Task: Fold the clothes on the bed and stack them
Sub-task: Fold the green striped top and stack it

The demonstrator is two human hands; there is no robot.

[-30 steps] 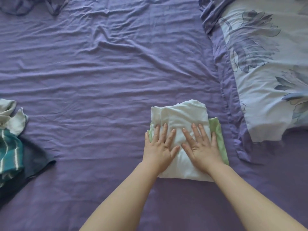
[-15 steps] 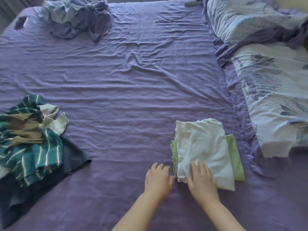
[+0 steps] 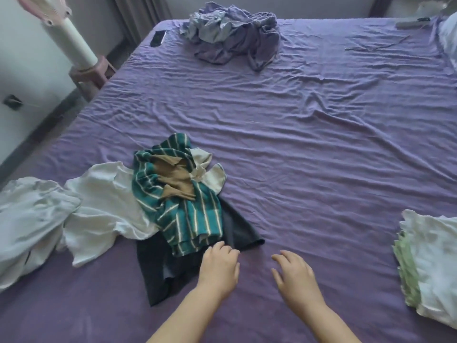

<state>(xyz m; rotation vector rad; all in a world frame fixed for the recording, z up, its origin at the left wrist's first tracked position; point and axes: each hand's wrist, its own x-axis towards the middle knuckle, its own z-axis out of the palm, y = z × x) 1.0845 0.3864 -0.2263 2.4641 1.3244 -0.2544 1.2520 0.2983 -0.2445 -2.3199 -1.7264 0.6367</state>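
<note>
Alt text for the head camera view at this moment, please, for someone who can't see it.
Two bare hands reach over a purple bed sheet: the left hand at the edge of a green striped garment heaped on dark clothing, the right hand open beside it. A folded stack sits at right, white clothes at left.

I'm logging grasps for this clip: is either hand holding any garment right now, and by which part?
Nothing is held. The left hand hovers open by the striped garment's hem; the right hand is open over the sheet.
</note>
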